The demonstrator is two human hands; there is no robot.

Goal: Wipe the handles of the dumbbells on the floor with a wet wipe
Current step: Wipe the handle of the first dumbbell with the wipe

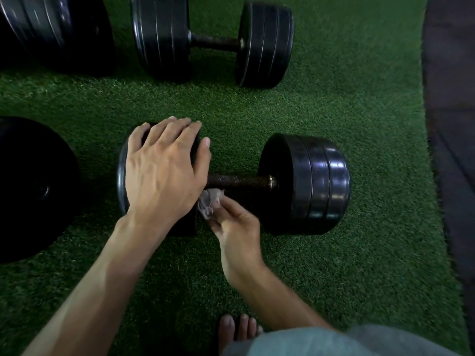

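A black dumbbell (305,183) lies on green turf in the middle of the view, its dark knurled handle (239,180) running left to right. My left hand (164,170) rests flat on top of the dumbbell's left weight, fingers straight and spread over it. My right hand (231,222) pinches a crumpled, greyish wet wipe (209,201) just below the left end of the handle. The wipe sits against the handle's near side, beside my left palm. Most of the left weight is hidden under my left hand.
A second dumbbell (213,42) lies farther away at the top. Large black weights sit at top left (56,32) and at the left edge (33,188). A dark mat (452,124) borders the turf (359,253) on the right. My bare toes (236,330) show at the bottom.
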